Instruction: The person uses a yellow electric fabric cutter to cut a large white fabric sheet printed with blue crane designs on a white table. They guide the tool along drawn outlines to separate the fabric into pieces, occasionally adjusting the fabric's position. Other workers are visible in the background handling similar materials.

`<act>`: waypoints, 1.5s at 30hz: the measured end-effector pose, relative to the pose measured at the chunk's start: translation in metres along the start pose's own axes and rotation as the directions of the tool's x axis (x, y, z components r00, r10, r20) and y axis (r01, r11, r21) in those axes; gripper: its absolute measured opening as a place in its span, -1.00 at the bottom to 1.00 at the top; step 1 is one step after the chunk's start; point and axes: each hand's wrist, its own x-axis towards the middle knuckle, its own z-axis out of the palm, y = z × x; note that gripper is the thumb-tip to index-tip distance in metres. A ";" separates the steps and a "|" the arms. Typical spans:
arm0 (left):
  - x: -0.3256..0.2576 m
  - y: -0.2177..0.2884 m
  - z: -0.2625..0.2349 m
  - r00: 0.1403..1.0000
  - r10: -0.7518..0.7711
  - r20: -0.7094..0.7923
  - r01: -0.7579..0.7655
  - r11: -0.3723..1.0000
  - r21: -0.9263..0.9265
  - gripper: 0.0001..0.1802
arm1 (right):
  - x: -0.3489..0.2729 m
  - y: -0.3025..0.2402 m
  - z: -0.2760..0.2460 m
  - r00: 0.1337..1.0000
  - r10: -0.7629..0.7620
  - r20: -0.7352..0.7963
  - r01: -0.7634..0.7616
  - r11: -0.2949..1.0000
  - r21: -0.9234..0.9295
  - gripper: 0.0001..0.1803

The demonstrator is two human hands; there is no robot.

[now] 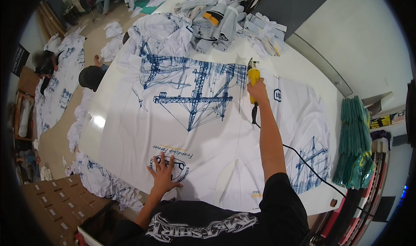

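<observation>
Black white-lettered tee [203,228] is sitting closest, left hand [163,175] is resting splayed fingers on white cloth's [130,124] dark-lettered badge [178,169], right hand [258,91] is wrapping fingers round a yellow corded tool [254,75].

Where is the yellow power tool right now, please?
In the head view, the yellow power tool is above and right of centre, in the right hand, just right of the large blue print on the white fabric.

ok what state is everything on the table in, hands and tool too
left hand: open, fingers spread on the fabric
right hand: closed around the tool
yellow power tool: held; running or off, can't tell
black cord: trailing, uncoiled
printed white fabric: spread out, lightly creased
grey bundles: rolled, piled
</observation>
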 end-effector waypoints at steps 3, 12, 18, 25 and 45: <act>0.002 0.006 -0.007 1.000 0.010 0.009 -0.010 1.000 0.002 0.67 | 0.032 0.009 0.003 0.998 0.002 -0.062 -0.002 1.000 -0.011 -0.30; 0.095 0.015 -0.044 0.928 -0.227 -0.295 0.187 0.970 -0.158 0.37 | -0.101 0.119 -0.024 0.972 -0.004 -0.236 0.094 0.924 0.371 -0.35; 0.267 0.089 -0.109 0.767 -0.488 -0.417 0.423 0.873 -0.244 0.56 | -0.314 0.244 -0.111 0.952 0.226 -0.208 -0.072 0.822 0.564 -0.37; 0.215 0.320 0.033 0.508 0.626 0.591 -0.853 0.273 0.444 0.22 | -0.461 0.296 -0.212 0.806 0.542 -0.237 -0.191 0.618 0.763 -0.32; 0.395 0.360 -0.064 0.792 0.266 -0.549 0.135 0.801 0.583 0.02 | -0.522 0.272 -0.233 0.798 0.559 -0.225 -0.124 0.519 0.846 -0.37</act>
